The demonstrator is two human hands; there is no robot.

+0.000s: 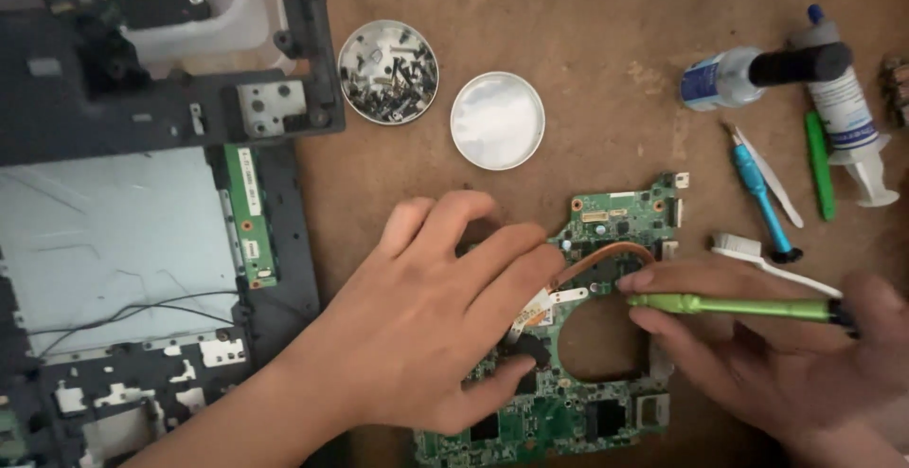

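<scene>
Glossy green plastic screwdriver (748, 307); matt green circuit board (554, 421); copper pipe (606, 252).

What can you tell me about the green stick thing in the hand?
The slim bright green plastic screwdriver lies almost level, its tip pointing left at the green circuit board near the curved copper pipe. The right hand pinches it between thumb and fingers; its far end looks black.

Brown, scuffed, matte wooden surface (587, 42), pale worn patches toward the upper right. Dim, warm, even light from above; soft shadows only. No wall, floor or window within view.
</scene>
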